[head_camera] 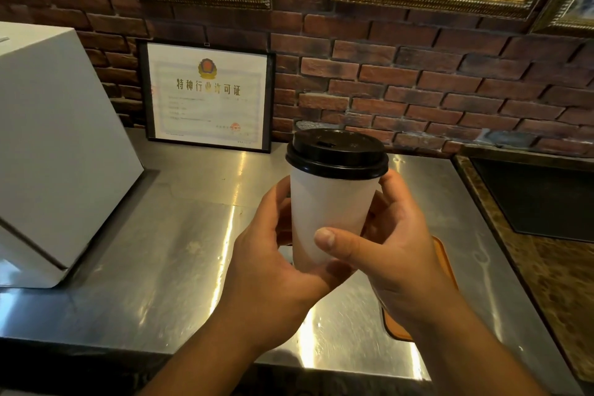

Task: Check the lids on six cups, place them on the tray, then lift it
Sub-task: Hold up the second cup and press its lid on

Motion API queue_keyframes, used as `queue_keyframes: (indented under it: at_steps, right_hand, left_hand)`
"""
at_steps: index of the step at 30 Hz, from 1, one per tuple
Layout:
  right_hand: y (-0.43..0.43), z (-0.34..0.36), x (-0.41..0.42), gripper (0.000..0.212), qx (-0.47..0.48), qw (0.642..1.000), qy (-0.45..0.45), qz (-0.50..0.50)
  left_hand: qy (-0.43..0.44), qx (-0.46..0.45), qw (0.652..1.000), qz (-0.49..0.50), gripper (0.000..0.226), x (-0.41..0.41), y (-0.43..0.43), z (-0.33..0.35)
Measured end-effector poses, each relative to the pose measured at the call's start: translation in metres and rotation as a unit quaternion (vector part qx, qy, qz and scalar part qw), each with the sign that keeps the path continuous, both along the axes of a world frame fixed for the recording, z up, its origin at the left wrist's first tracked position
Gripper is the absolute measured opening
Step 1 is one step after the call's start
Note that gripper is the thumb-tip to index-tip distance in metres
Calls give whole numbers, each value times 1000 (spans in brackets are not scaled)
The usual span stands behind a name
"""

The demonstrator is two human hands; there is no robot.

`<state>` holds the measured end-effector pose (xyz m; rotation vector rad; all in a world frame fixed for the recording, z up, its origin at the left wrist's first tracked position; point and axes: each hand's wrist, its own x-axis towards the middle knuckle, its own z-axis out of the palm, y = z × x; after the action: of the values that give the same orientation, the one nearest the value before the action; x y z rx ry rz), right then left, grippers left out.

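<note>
At the centre of the frame, above a steel counter (180,235), the left hand (273,254) and right hand (395,244) wrap a black-lidded white paper cup (331,219), probably light and easily dented, best held gently mid-body.

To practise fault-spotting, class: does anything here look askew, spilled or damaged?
Nothing stands out. The black lid sits level on the white cup, which the left hand and right hand grip; the steel counter shows no spill.
</note>
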<state>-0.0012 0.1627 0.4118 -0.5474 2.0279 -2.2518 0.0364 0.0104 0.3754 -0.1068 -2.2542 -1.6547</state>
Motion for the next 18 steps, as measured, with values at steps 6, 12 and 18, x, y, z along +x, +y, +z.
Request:
queue_keyframes:
  at_steps: [6,12,18]
  right_hand:
    - [-1,-1,1,83,-7,999,-10,-31]
    - [-2,-1,0,88,-15,999,-16,-44]
    - [-4,-1,0,89,-10,999,-25,-23]
  left_hand:
    - [-8,28,999,-31,92,-2,0,0]
    - [-20,38,999,-32,85,-3,2,1]
    - [-15,44,999,-26,82,-4,-1,2]
